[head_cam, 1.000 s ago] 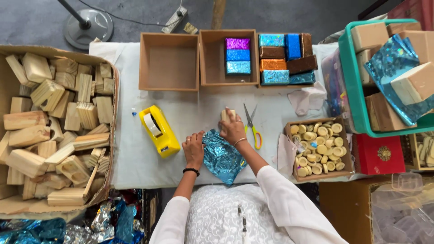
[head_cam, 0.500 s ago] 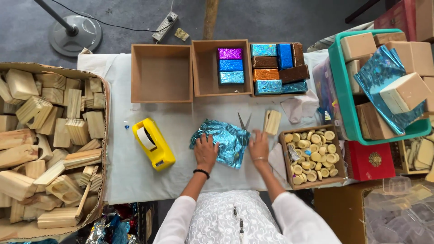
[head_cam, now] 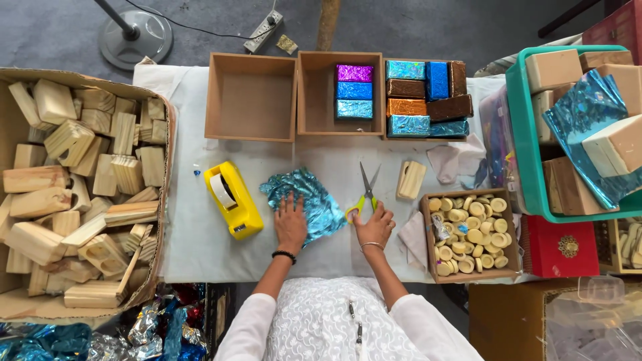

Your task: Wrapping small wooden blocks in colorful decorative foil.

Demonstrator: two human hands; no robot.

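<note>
Cardboard carton (head_cam: 13,120) of pale wooden blocks (head_cam: 73,180) stands off the table's left edge, its blocks piled loosely. Table (head_cam: 200,247), covered in a light cloth, carries all the smaller items. Green plastic crate (head_cam: 518,134) sits at the right edge, holding tan blocks and a sheet of blue shiny foil. Two open wooden trays line the far edge: the left tray (head_cam: 251,97) and, just beside it, the middle tray (head_cam: 314,93), which holds three foil-wrapped blocks (head_cam: 354,90) stacked in a column. Further wrapped blocks (head_cam: 428,97) in blue, brown and orange lie packed together just to the right. Small box of round wooden discs (head_cam: 471,234) rests near the right front corner, with a red box (head_cam: 558,247) off the edge beside it. Yellow tape dispenser (head_cam: 234,200) lies left of centre. Crumpled sheet of blue foil (head_cam: 304,200) lies at the centre, toward the front edge. Left hand (head_cam: 291,224) rests flat, fingers spread, pressing on the near part of that foil without clenching it. Bare wooden block (head_cam: 410,179) lies apart, right of centre. Scissors (head_cam: 364,194) with yellow-green handles lie just right of the foil, blades pointing to the far edge. Right hand (head_cam: 376,227) has its fingertips on the scissor handles; whether they are actually grasped cannot be told.
</note>
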